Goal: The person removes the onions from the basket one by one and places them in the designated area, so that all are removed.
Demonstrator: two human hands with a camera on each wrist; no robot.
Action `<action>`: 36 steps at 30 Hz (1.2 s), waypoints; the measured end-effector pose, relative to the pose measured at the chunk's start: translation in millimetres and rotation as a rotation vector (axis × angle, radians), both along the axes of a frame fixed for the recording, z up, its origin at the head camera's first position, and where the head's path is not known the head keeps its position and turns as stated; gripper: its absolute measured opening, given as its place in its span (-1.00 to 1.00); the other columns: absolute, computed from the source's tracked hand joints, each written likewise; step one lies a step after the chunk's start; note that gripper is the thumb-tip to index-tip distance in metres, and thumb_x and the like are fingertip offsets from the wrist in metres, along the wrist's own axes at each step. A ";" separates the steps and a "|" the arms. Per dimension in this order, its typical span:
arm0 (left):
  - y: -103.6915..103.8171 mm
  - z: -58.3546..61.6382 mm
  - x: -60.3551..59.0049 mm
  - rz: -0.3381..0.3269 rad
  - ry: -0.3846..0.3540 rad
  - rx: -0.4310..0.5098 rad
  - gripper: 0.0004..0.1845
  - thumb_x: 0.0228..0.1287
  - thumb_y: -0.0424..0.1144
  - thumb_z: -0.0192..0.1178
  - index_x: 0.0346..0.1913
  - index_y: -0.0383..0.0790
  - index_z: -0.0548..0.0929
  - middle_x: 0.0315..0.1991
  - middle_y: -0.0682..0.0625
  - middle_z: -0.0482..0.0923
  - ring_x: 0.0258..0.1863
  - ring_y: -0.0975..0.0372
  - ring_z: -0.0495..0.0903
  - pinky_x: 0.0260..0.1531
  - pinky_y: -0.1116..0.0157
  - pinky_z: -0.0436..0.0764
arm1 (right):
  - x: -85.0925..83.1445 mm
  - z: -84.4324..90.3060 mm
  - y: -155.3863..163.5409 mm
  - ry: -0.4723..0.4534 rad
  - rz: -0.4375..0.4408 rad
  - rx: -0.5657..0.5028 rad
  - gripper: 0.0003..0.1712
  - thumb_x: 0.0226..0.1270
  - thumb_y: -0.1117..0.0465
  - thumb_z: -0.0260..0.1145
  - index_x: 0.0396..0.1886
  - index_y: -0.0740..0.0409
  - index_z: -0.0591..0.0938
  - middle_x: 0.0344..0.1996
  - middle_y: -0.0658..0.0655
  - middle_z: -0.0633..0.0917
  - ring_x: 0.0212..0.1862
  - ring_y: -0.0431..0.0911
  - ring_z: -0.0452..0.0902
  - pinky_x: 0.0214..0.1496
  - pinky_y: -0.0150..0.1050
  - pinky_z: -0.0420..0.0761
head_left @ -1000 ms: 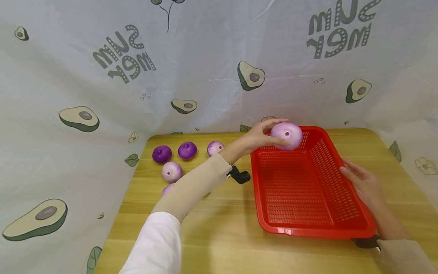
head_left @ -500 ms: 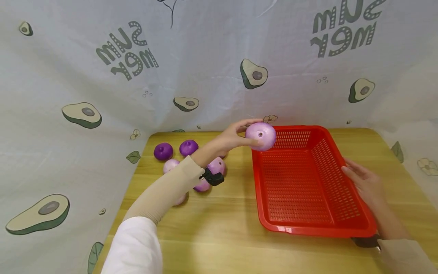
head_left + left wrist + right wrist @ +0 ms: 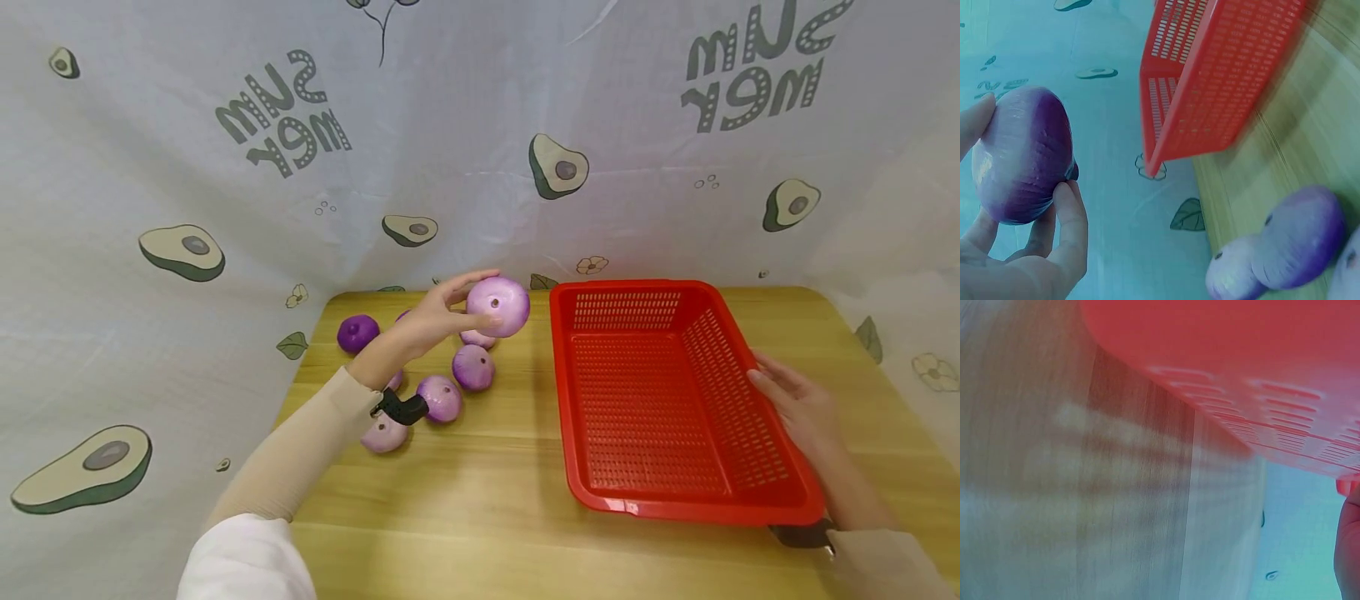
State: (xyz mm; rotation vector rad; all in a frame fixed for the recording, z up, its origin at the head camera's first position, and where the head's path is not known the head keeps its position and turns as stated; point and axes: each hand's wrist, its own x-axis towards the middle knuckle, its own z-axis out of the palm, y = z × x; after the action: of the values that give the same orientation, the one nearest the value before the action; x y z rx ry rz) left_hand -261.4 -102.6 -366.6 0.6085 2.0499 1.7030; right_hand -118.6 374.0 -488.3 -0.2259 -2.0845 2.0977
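Note:
My left hand [image 3: 427,323] grips a light purple onion [image 3: 501,307] above the table, left of the red basket. In the left wrist view the fingers and thumb curl round this onion [image 3: 1025,156], which has a darker purple side. On the right, my right hand [image 3: 798,408] holds the right rim of the perforated basket [image 3: 564,417], thumb over the edge. Part of that hand [image 3: 1349,544] shows at the right edge of the right wrist view, beside the basket wall [image 3: 1297,425]. Below the raised onion lie a purple onion [image 3: 473,367] and another onion [image 3: 439,398].
A paler onion [image 3: 384,434] lies nearest the front of the group, and a dark purple onion [image 3: 357,333] at the back left. My left forearm hides others partly. Behind the wooden table [image 3: 480,517] hangs a white curtain [image 3: 450,108] printed with avocados.
My left hand has carried the onion leftward, from over the basket's back left corner to above the group of onions. The right hand and the basket have stayed in place.

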 end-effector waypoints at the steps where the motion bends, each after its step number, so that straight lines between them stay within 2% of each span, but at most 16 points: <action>1: -5.3 -0.3 0.4 0.008 0.002 -0.004 -0.28 0.20 -0.32 0.43 0.41 0.15 0.45 0.34 0.03 0.40 0.19 0.22 0.47 0.16 0.14 0.49 | 0.0 -0.3 0.2 0.001 0.004 -0.006 -0.56 0.45 0.30 0.28 0.12 -0.35 0.70 -0.27 -0.29 0.70 -0.40 -0.33 0.66 -0.46 -0.43 0.63; 2: -10.8 -0.5 1.1 0.018 0.007 -0.010 -0.28 0.20 -0.30 0.43 0.41 0.16 0.45 0.34 0.03 0.41 0.02 0.26 0.55 0.01 0.23 0.56 | -0.2 -0.6 0.4 0.002 0.009 -0.021 -0.56 0.45 0.31 0.27 0.12 -0.34 0.70 -0.27 -0.28 0.70 -0.40 -0.32 0.66 -0.45 -0.43 0.64; 4: -22.3 -1.4 2.1 0.040 0.007 -0.020 -0.29 0.21 -0.28 0.43 0.41 0.20 0.44 0.32 0.01 0.43 -0.31 0.30 0.54 -0.32 0.37 0.55 | -0.3 -0.7 0.8 0.002 0.014 -0.026 -0.56 0.46 0.31 0.27 0.13 -0.33 0.70 -0.27 -0.27 0.71 -0.39 -0.31 0.66 -0.45 -0.42 0.64; 6: -35.1 -3.3 3.0 0.068 -0.009 -0.031 -0.29 0.22 -0.25 0.43 0.40 0.25 0.44 0.30 -0.01 0.43 -0.38 0.31 0.48 -0.45 0.40 0.47 | -0.7 -0.8 1.1 -0.004 0.013 0.010 -0.55 0.46 0.31 0.27 0.13 -0.36 0.69 -0.28 -0.29 0.70 -0.39 -0.32 0.66 -0.46 -0.42 0.64; 8: -48.6 -5.9 4.1 0.099 -0.027 -0.035 -0.29 0.24 -0.24 0.42 0.41 0.25 0.42 0.31 -0.03 0.41 -0.34 0.26 0.51 -0.40 0.36 0.49 | -0.8 -0.5 1.3 -0.014 0.005 0.072 -0.54 0.46 0.29 0.27 0.14 -0.40 0.67 -0.28 -0.34 0.69 -0.39 -0.35 0.65 -0.45 -0.44 0.63; 10: -61.8 -9.2 5.3 0.121 -0.043 -0.021 -0.28 0.26 -0.27 0.39 0.44 0.18 0.39 0.35 -0.05 0.36 0.02 0.19 0.52 -0.05 0.22 0.55 | -0.9 -0.2 1.4 -0.021 -0.008 0.151 -0.53 0.46 0.27 0.28 0.18 -0.41 0.65 -0.28 -0.39 0.67 -0.38 -0.39 0.62 -0.44 -0.47 0.61; 11: -67.9 -10.9 6.1 0.134 -0.052 -0.007 -0.27 0.27 -0.30 0.38 0.46 0.14 0.38 0.38 -0.06 0.31 0.19 0.15 0.44 0.12 0.13 0.49 | -0.8 -0.4 1.5 -0.024 -0.010 0.172 -0.52 0.46 0.26 0.28 0.18 -0.42 0.64 -0.28 -0.41 0.67 -0.38 -0.40 0.62 -0.44 -0.48 0.60; 12: -73.9 -12.6 6.9 0.145 -0.058 0.007 -0.27 0.28 -0.33 0.36 0.47 0.09 0.36 0.41 -0.07 0.28 0.26 0.10 0.40 0.24 0.08 0.42 | -0.5 -0.6 1.6 -0.025 -0.010 0.169 -0.52 0.46 0.27 0.28 0.19 -0.41 0.64 -0.27 -0.42 0.67 -0.37 -0.40 0.62 -0.43 -0.49 0.60; 14: -85.4 -15.6 8.9 0.166 -0.068 0.032 -0.26 0.28 -0.38 0.33 0.49 0.01 0.34 0.44 -0.08 0.22 0.31 0.04 0.36 0.31 0.01 0.35 | 0.0 -1.4 2.1 -0.018 -0.006 0.155 -0.53 0.47 0.27 0.26 0.19 -0.39 0.64 -0.26 -0.42 0.67 -0.35 -0.41 0.62 -0.42 -0.49 0.60; 17: -102.2 -21.0 11.8 0.191 -0.077 0.072 -0.28 0.30 -0.45 0.28 0.49 -0.05 0.33 0.43 -0.14 0.21 0.27 0.02 0.37 0.28 0.07 0.40 | 1.0 -2.3 3.5 -0.015 0.001 0.126 -0.53 0.47 0.28 0.26 0.19 -0.38 0.65 -0.24 -0.41 0.68 -0.35 -0.40 0.63 -0.42 -0.49 0.61; 20: -119.6 -26.2 15.6 0.213 -0.066 0.079 -0.30 0.32 -0.46 0.25 0.49 -0.06 0.32 0.38 -0.21 0.24 0.23 0.06 0.40 0.19 0.20 0.50 | 1.0 -2.1 4.1 -0.017 -0.007 0.191 -0.52 0.48 0.25 0.26 0.23 -0.39 0.62 -0.25 -0.44 0.66 -0.35 -0.42 0.62 -0.42 -0.50 0.60; 23: -134.7 -30.4 19.5 0.243 -0.069 0.066 -0.30 0.34 -0.47 0.23 0.49 -0.05 0.30 0.35 -0.26 0.24 0.19 0.07 0.42 0.09 0.32 0.54 | 0.4 -1.1 3.3 -0.018 0.001 0.119 -0.53 0.46 0.27 0.27 0.20 -0.37 0.65 -0.25 -0.40 0.68 -0.36 -0.38 0.64 -0.43 -0.47 0.62; 24: -139.5 -31.5 20.9 0.256 -0.070 0.055 -0.30 0.34 -0.45 0.23 0.49 -0.04 0.30 0.36 -0.25 0.23 0.19 0.08 0.42 0.08 0.34 0.54 | 0.3 -0.8 3.0 -0.021 -0.005 0.140 -0.53 0.46 0.26 0.27 0.20 -0.38 0.65 -0.25 -0.42 0.68 -0.37 -0.39 0.63 -0.43 -0.48 0.61; 29: -157.9 -35.5 27.2 0.313 -0.097 0.034 -0.27 0.35 -0.42 0.25 0.52 -0.07 0.24 0.40 -0.22 0.18 0.19 0.10 0.42 0.08 0.37 0.54 | 0.4 -0.4 2.7 -0.019 0.003 0.087 -0.54 0.47 0.28 0.27 0.17 -0.38 0.67 -0.27 -0.39 0.69 -0.38 -0.36 0.65 -0.45 -0.45 0.62; 34: -172.1 -37.2 33.5 0.358 -0.132 0.050 -0.27 0.37 -0.42 0.24 0.53 -0.05 0.23 0.33 -0.24 0.23 0.10 0.18 0.49 0.07 0.40 0.54 | -0.2 -1.7 2.5 0.003 0.028 -0.041 -0.55 0.47 0.32 0.25 0.14 -0.31 0.70 -0.26 -0.27 0.71 -0.37 -0.32 0.66 -0.44 -0.43 0.64; 36: -176.9 -38.1 35.4 0.372 -0.131 0.049 -0.27 0.37 -0.41 0.24 0.53 -0.05 0.23 0.30 -0.22 0.26 0.06 0.22 0.51 0.05 0.41 0.55 | -0.1 -1.5 3.6 -0.005 0.022 0.005 -0.54 0.47 0.31 0.26 0.16 -0.35 0.68 -0.26 -0.32 0.70 -0.37 -0.34 0.65 -0.45 -0.44 0.63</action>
State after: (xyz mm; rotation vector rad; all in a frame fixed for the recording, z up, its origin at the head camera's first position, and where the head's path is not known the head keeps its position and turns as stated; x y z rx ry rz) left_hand -226.0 -279.5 -404.7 0.1266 2.1291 1.9415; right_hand -118.7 377.6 -489.8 -0.2085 -2.1042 2.1063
